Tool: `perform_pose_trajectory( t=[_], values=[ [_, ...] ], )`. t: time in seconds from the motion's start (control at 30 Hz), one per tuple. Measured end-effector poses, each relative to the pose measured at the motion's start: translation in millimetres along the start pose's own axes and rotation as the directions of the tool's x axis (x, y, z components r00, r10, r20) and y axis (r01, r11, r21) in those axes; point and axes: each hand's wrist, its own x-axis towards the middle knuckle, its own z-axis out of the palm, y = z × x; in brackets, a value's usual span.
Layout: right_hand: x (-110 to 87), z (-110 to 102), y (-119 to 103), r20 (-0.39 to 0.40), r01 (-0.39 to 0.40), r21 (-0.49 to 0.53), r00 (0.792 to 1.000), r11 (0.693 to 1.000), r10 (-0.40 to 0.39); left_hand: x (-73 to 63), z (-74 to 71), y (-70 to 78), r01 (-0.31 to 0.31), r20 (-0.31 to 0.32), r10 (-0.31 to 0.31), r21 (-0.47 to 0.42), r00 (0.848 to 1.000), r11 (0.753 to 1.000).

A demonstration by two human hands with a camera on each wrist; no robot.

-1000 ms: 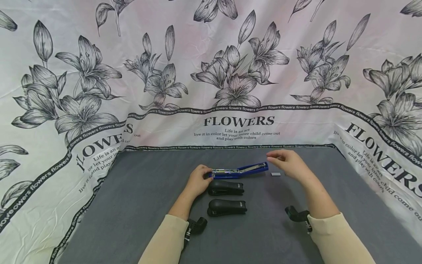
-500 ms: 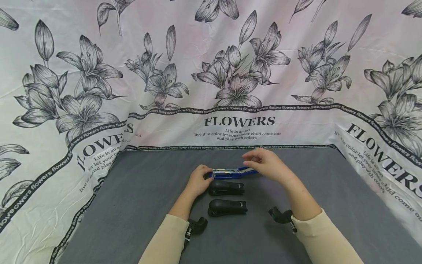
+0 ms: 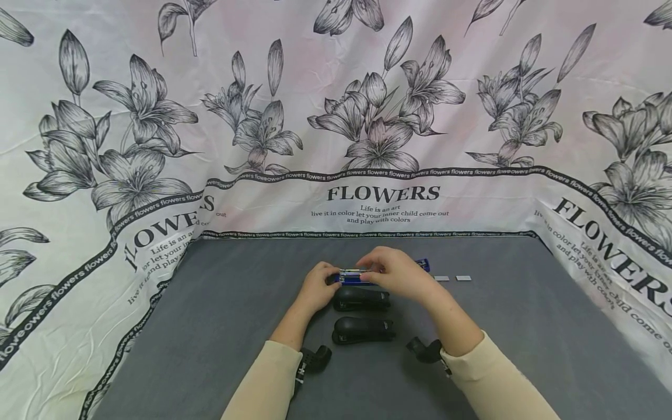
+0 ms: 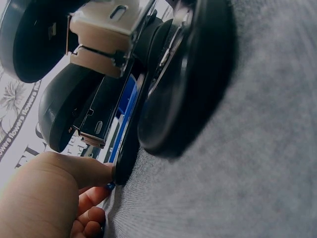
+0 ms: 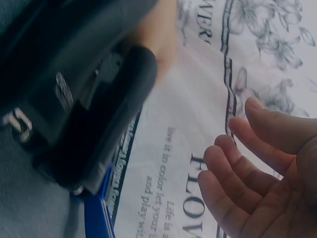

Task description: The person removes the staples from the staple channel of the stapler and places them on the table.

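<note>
A blue stapler [image 3: 349, 280] lies spread open along the far part of the table, its top [image 3: 423, 265] swung out to the right. My left hand [image 3: 314, 288] grips its left end between thumb and fingers; in the left wrist view the thumb reaches behind the black staplers. Over the stapler's middle hovers my right hand [image 3: 398, 274], hiding part of it. Its thumb and fingers [image 5: 225, 196] are apart and gently bent, with nothing visible between them in the right wrist view. Just in front of the blue stapler lies a black stapler [image 3: 361, 299].
A second black stapler [image 3: 363, 331] lies nearer, parallel to the first. To the right of the blue stapler are two small pale strips, one [image 3: 442, 279] partly beside my right hand and another [image 3: 464, 278] farther right. A flower-printed cloth [image 3: 383, 201] hangs behind the grey table [image 3: 236, 303].
My right hand has moved left, from beyond the blue stapler's right end to over its middle. Both pale strips now show beside it. My left hand keeps its grip in place.
</note>
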Motion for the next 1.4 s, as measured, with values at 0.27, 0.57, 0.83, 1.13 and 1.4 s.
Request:
perform_pose_trajectory(
  t=[0.27,0.57,0.83,1.13,1.4],
  values=[
    [8.8,21,-5,0.07,0.08,-0.1,0.995,0.992,-0.073,-1.2,0.2,0.9,-0.028,-0.002,0.028,-0.004,1.0,1.0],
    [14.5,43,-10,0.097,0.088,-0.255,0.993,0.963,-0.065,-1.4,-0.3,1.7,-0.041,0.005,0.041,0.005,0.999,0.999],
    [19.6,56,-9,0.113,0.051,-0.381,0.994,0.923,-0.008,-1.2,-0.3,3.1,-0.026,0.008,0.026,-0.008,1.0,1.0],
    [23.0,57,-8,0.117,0.045,-0.394,0.993,0.918,0.002,-2.8,-3.2,0.0,-0.026,0.004,0.026,-0.036,1.0,0.999],
    [22.5,57,-8,0.123,0.041,-0.353,0.992,0.935,0.002,-13.4,-8.4,-5.3,-0.042,-0.021,0.04,-0.096,0.999,0.995]
  ],
)
